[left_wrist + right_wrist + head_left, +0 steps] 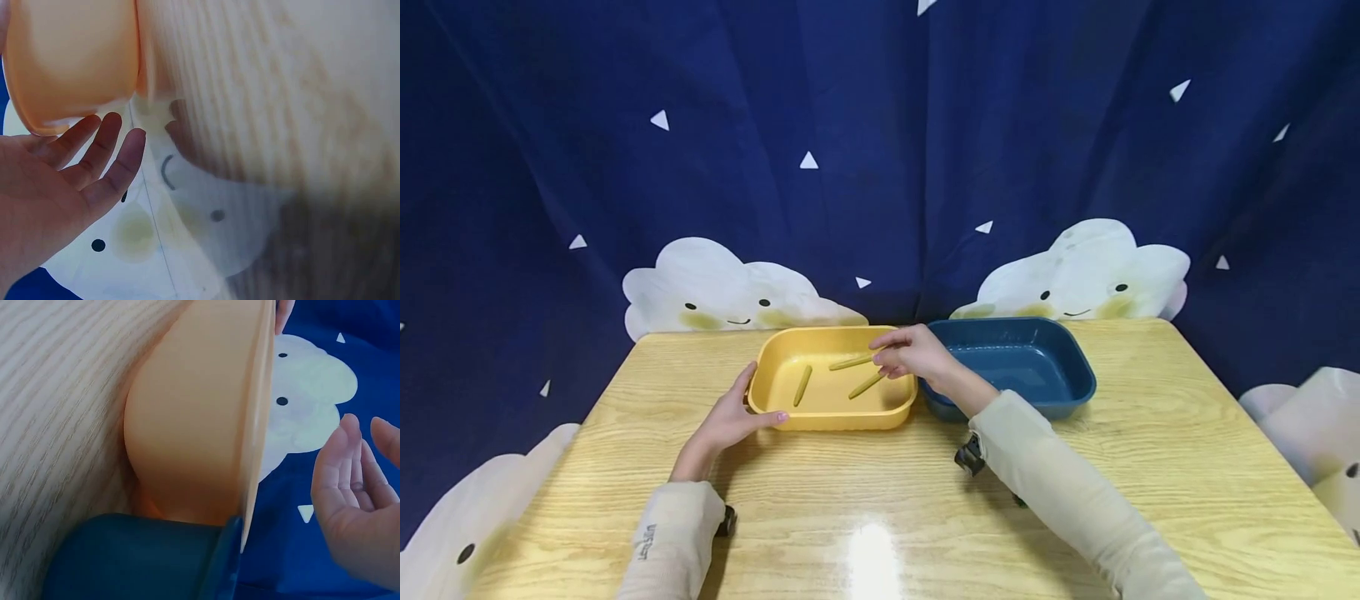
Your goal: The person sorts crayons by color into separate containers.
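Note:
Three slim olive-yellow sticks lie in a yellow basin [838, 422]: one stick [802, 386] at the left, another stick [850, 362] toward the back, a third stick [865, 386] nearer the front. My left hand [735, 418] holds the basin's front left corner, thumb over the front rim, fingers along the outer left wall. In the left wrist view the fingers of that left hand [69, 181] curve against the basin's outside. Over the basin's right side hovers my right hand [913, 357], hiding the right ends of two sticks. In the right wrist view its thumb and fingertips are apart, nothing between them.
A dark blue basin [1078, 392] stands against the yellow one's right side. Both are near the back edge of the wooden table [805, 517]. Behind the table hangs a navy curtain [865, 125] with white clouds and triangles.

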The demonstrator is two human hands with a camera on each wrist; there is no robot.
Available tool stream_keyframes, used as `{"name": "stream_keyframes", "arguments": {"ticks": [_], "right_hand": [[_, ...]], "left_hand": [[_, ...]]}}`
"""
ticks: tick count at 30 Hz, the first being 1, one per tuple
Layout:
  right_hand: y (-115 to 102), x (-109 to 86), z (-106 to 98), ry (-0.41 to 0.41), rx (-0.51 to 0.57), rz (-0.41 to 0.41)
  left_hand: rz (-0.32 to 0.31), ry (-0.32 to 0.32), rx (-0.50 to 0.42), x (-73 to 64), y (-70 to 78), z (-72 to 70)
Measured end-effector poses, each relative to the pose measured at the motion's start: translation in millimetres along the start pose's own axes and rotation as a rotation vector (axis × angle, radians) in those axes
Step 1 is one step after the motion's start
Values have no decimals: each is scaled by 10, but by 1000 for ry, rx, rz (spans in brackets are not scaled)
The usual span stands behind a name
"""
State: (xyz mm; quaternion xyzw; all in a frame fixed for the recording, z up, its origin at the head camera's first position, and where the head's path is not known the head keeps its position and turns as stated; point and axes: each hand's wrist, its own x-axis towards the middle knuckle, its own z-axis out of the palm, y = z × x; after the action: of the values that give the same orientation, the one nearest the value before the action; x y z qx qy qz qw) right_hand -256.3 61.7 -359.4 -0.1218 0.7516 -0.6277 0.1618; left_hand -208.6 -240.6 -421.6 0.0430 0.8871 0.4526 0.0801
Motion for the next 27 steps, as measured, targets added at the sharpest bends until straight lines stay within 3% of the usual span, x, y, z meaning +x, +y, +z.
{"name": "stream_keyframes", "arguments": {"ticks": [8, 19, 23, 27], "right_hand": [[-37, -175, -2, -52, -2, -51], [-74, -410, -103, -79, -38, -111], [-81, -516, -189, -74, -47, -108], [-84, -628, -298, -60, -53, -90]], "left_hand": [[1, 5, 26, 16, -6, -10], [97, -14, 39, 9, 24, -23], [129, 36, 74, -12, 50, -34], [155, 150, 136, -61, 121, -70]]}}
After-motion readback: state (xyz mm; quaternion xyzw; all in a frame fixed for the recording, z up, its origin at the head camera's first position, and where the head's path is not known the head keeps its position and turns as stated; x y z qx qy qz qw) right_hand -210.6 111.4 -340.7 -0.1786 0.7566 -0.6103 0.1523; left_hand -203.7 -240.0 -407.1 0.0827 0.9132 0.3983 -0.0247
